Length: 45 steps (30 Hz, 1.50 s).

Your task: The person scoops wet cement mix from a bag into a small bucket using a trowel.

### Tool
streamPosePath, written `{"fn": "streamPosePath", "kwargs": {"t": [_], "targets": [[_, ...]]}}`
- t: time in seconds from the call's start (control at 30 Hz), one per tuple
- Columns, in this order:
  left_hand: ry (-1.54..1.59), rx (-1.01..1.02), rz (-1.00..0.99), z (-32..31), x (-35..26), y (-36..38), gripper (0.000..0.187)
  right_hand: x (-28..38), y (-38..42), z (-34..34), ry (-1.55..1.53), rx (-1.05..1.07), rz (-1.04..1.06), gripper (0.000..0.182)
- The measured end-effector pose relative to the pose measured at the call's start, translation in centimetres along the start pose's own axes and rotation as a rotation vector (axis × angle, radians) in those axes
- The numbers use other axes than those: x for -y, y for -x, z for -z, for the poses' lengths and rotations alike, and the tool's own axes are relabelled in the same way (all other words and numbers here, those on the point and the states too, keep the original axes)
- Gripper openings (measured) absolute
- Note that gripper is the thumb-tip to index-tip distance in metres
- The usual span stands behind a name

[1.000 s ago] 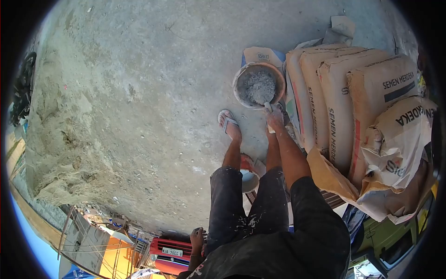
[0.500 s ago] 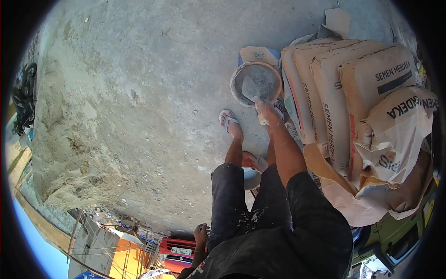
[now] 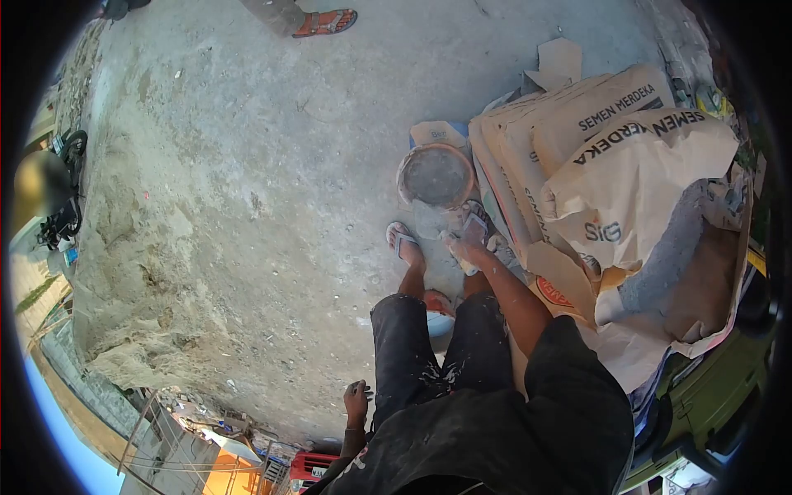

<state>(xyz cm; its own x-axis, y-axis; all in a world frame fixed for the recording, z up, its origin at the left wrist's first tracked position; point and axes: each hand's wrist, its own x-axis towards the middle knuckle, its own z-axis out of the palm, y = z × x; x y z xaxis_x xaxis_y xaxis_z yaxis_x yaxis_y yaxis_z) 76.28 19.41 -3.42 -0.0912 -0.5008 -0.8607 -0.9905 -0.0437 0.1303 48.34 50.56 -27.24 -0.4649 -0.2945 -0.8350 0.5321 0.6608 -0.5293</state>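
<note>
My right hand is closed round the handle of a trowel. The pale blade lies just on my side of a round bucket, which holds grey material. My left hand hangs beside my left thigh, fingers loosely bent and a little apart, with nothing visible in it. To the right, a torn-open paper sack shows grey powder inside. Stacked cement sacks lie between it and the bucket.
My sandalled feet stand near the bucket. A second container sits between my legs. Another person's sandalled foot is at the top. At the left are a blurred person and a motorcycle. A green vehicle stands lower right.
My right hand has brought the trowel back from over the bucket toward me. The view has shifted, showing more of the open sack's powder. Another person's foot and a blurred person have appeared.
</note>
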Motion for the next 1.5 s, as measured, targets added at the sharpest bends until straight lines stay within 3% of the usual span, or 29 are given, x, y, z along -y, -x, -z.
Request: {"fn": "streamPosePath", "kwargs": {"t": [0.03, 0.1, 0.17, 0.23, 0.4, 0.5, 0.53, 0.63, 0.7, 0.77, 0.8, 0.83, 0.87, 0.9, 0.97, 1.1, 1.17, 1.2, 1.27, 1.33, 1.5], "targets": [[0.062, 0.005, -0.007, -0.5, -0.6, -0.4, 0.031, 4.2, 5.1, 2.4, 0.059, 0.088, -0.053, 0.053], [0.054, 0.04, -0.093, -2.0, -4.1, -0.8, 0.03, 2.2, 9.2, 1.0, -0.166, -0.066, 0.179, 0.038], [0.107, 0.023, -0.225, -3.3, -7.6, -1.4, 0.028, 4.2, 15.8, 2.4, -0.39, -0.019, 0.274, 0.027], [0.079, 0.057, -0.407, -4.9, -12.7, -1.2, 0.028, 7.0, 23.4, 5.0, -0.293, -0.062, 0.281, 0.033], [-0.015, 0.057, -0.862, -11.0, -26.1, 3.5, 0.029, 8.7, 36.0, 9.9, -0.209, -0.346, 0.406, 0.041], [-0.195, 0.0, -1.209, -15.4, -32.2, 11.8, 0.034, 8.3, 41.2, 11.1, -0.329, -0.505, 0.416, 0.044], [-0.184, 0.007, -1.289, -17.2, -33.2, 13.8, 0.037, 7.7, 42.0, 11.2, -0.393, -0.667, 0.361, 0.044], [-0.331, -0.099, -1.625, -22.6, -35.8, 19.8, 0.045, 6.0, 42.3, 13.4, -0.529, -1.014, 0.209, 0.043], [-0.486, -0.182, -1.751, -25.8, -37.7, 24.4, 0.055, 3.7, 38.9, 15.0, -0.449, -1.378, 0.127, 0.041], [-0.589, -0.242, -1.799, -28.7, -39.4, 26.7, 0.061, 1.9, 36.0, 17.5, -0.479, -1.476, -0.12, 0.043], [-0.812, -0.33, -1.828, -30.1, -40.3, 27.3, 0.061, 1.3, 35.4, 18.5, -0.5, -1.49, -0.115, 0.043], [-1.032, -0.427, -1.838, -31.1, -41.0, 27.4, 0.062, 1.0, 35.0, 19.5, -0.527, -1.497, -0.256, 0.043], [-1.122, -0.466, -1.874, -32.3, -41.6, 26.0, 0.058, 0.6, 34.7, 20.4, -0.554, -1.495, -0.397, 0.044], [-1.125, -0.478, -1.889, -33.0, -42.1, 24.8, 0.058, 0.5, 35.0, 21.1, -0.57, -1.503, -0.389, 0.044], [-1.224, -0.472, -1.971, -33.3, -43.0, 23.2, 0.047, 0.0, 35.7, 21.6, -0.398, -1.536, -0.53, 0.044], [-1.144, -0.301, -1.969, -32.1, -44.1, 23.9, 0.034, -5.6, 30.5, 21.6, -0.547, -1.437, -0.488, 0.046], [-0.789, -0.348, -2.313, -31.6, -44.1, 24.1, 0.023, -9.7, 24.7, 21.3, -0.1, -1.838, -0.343, 0.043], [-0.787, -0.354, -2.313, -31.7, -44.1, 24.7, 0.023, -8.8, 25.2, 21.2, -0.101, -1.839, -0.337, 0.043], [-0.931, -0.312, -2.108, -31.7, -43.8, 26.3, 0.02, -4.9, 28.0, 20.8, -0.501, -1.453, -0.235, 0.041], [-0.927, -0.288, -2.09, -31.6, -43.3, 27.4, 0.019, -0.1, 30.0, 21.7, -0.608, -1.19, -0.271, 0.04], [-0.887, -0.268, -2.078, -31.6, -42.9, 29.0, 0.02, 5.4, 25.3, 20.8, -0.45, -1.154, -0.076, 0.039]]}}
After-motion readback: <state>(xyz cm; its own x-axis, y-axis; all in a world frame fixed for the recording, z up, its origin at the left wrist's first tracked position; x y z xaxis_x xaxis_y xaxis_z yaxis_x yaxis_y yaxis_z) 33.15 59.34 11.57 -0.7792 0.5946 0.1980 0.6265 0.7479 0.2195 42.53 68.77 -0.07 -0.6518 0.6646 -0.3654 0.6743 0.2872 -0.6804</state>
